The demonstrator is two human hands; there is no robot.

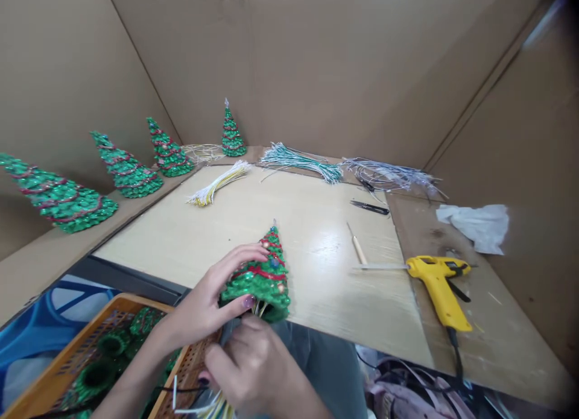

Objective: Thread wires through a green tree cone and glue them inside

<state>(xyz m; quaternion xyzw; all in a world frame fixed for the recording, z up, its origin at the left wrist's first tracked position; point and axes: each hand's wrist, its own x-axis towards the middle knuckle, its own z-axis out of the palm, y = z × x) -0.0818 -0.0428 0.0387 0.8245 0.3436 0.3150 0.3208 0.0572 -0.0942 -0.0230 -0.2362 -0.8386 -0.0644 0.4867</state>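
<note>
A small green Christmas tree [271, 268] with red garland and bead ornaments is tilted at the table's front edge, its hollow base facing me. My left hand [215, 295] is wrapped round its left side, with the thumb at the base rim. Just below the base, my right hand [260, 362] is closed on a bundle of thin wires [216, 407]. White and yellow strands run up into the hollow and also hang out under my fist. How far they reach inside the tree is hidden.
Similar trees [129, 172] stand along the left ledge and at the back. Wire bundles [303, 163], black snips [370, 207] and an awl [357, 244] lie on the table. A yellow glue gun [436, 286] and white cloth [479, 223] sit right. An orange basket [131, 304] holds green trees.
</note>
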